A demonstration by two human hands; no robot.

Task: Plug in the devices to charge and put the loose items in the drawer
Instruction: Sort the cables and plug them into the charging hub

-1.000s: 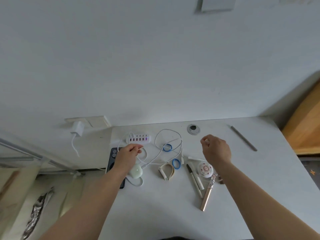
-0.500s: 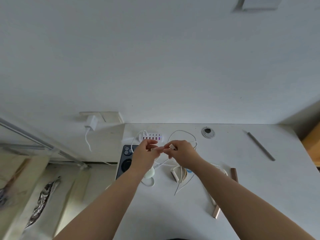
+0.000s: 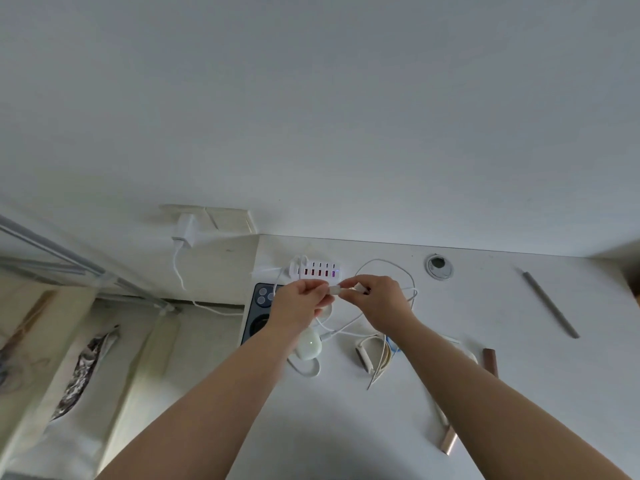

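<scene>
Wall [image 3: 311,116]: plain white, filling the upper part of the view.
Bench [image 3: 519,358]: white top, set against the wall, with a round cable hole [image 3: 439,267] near the back edge.
Phone [image 3: 258,311]: dark, flat on the bench's left edge, partly under the left forearm.
Grey rod [image 3: 550,304]: lies alone, far right, well apart from the rest.
Charger [image 3: 318,270]: white multi-port block near the back of the bench, ports lit red, one purple.
Cable [image 3: 388,268]: white, looping from behind the right hand across the bench.
Left hand [image 3: 299,303]: fingers pinched together on a small white plug [image 3: 335,290], just in front of the charger.
Right hand [image 3: 379,299]: fingers closed on the cable end, touching the same plug.
White pod [image 3: 309,345]: oval, green dot lit, below the left hand.
</scene>
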